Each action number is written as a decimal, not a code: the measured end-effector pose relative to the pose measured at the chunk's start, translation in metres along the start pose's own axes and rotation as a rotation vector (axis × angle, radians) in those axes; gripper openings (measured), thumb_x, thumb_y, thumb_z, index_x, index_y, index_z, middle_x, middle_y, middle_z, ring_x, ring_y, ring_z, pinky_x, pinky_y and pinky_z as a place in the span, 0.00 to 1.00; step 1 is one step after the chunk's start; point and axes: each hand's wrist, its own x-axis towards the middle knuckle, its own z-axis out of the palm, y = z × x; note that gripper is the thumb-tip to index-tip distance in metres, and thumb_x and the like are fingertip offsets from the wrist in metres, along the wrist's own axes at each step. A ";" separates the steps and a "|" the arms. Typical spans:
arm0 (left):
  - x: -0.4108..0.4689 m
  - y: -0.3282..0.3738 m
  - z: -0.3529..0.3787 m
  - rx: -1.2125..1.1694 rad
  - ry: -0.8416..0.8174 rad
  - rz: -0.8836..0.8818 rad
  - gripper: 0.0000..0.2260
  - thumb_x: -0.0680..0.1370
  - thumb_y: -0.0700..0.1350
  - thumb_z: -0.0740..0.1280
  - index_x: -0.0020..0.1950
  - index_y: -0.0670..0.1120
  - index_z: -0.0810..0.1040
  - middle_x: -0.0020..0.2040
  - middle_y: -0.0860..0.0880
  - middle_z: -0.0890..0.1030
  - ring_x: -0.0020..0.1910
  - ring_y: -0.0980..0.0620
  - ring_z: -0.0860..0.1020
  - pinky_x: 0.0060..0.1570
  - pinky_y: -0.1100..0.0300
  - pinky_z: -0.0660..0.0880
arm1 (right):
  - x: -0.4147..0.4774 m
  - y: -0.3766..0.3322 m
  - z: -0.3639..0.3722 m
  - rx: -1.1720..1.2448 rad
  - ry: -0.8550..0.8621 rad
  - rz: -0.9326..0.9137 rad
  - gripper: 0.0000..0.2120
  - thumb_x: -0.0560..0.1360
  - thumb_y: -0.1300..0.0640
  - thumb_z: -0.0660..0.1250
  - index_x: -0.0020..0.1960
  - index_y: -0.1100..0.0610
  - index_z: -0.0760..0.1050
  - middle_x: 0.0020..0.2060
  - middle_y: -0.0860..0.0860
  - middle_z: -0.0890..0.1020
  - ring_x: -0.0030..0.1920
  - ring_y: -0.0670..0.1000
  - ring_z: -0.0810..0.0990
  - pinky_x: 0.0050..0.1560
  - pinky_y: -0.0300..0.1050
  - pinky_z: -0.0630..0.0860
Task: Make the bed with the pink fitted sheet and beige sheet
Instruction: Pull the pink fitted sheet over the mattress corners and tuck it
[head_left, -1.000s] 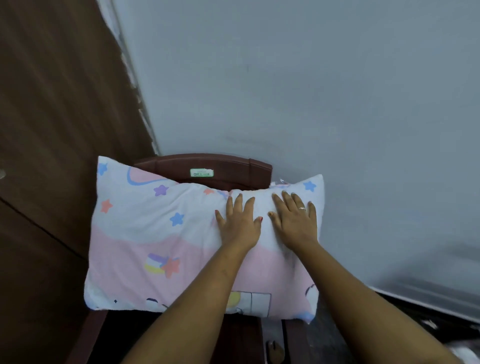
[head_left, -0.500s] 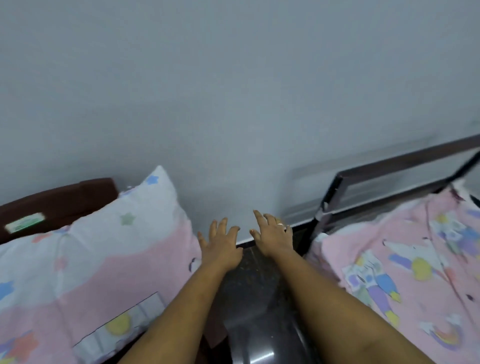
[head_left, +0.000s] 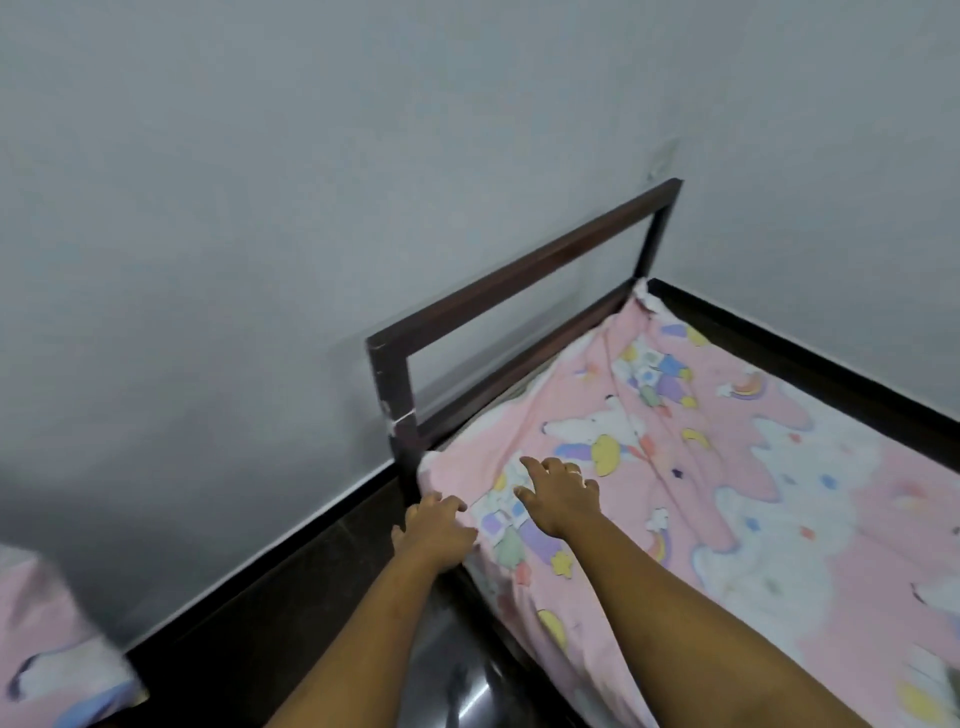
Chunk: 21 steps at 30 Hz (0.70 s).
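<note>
- The right grip (head_left: 561, 493) is released, fingers spread and nearly straight, palm down over the pink fitted sheet (head_left: 753, 493); whether it touches the cloth I cannot tell
- The left grip (head_left: 436, 527) is just beside it at the sheet's corner edge, fingers lightly bent against the cloth; I cannot tell whether they pinch it
- The sheet, printed with clouds, moons and rainbows, lies over the mattress, creased in long folds near the head end
- A dark brown headboard (head_left: 519, 280), an open rectangular frame, stands right behind that corner against the grey wall (head_left: 260, 234)
- A dark glossy floor (head_left: 452, 654) shows under the forearms
- A pillow (head_left: 47, 649) in a matching print lies at the lower left, well apart from the bed, blurred
</note>
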 end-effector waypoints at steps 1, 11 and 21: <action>0.004 0.012 0.003 -0.008 -0.010 0.006 0.19 0.77 0.52 0.62 0.68 0.54 0.69 0.72 0.51 0.63 0.70 0.46 0.63 0.69 0.45 0.60 | 0.000 0.016 -0.004 0.011 -0.012 0.022 0.24 0.82 0.44 0.50 0.76 0.48 0.54 0.72 0.54 0.62 0.71 0.59 0.61 0.65 0.57 0.63; 0.063 0.071 0.019 -0.081 -0.069 0.039 0.18 0.77 0.49 0.63 0.67 0.48 0.70 0.67 0.45 0.68 0.63 0.45 0.70 0.64 0.52 0.69 | 0.013 0.100 -0.019 0.118 -0.051 0.160 0.24 0.82 0.44 0.51 0.75 0.49 0.57 0.72 0.54 0.64 0.71 0.58 0.61 0.65 0.56 0.63; 0.184 0.060 0.011 -0.137 -0.109 -0.009 0.19 0.77 0.48 0.63 0.67 0.46 0.70 0.65 0.45 0.72 0.61 0.46 0.73 0.59 0.54 0.72 | 0.119 0.110 -0.022 0.117 -0.091 0.226 0.22 0.82 0.44 0.52 0.74 0.49 0.60 0.70 0.54 0.67 0.69 0.57 0.65 0.65 0.54 0.64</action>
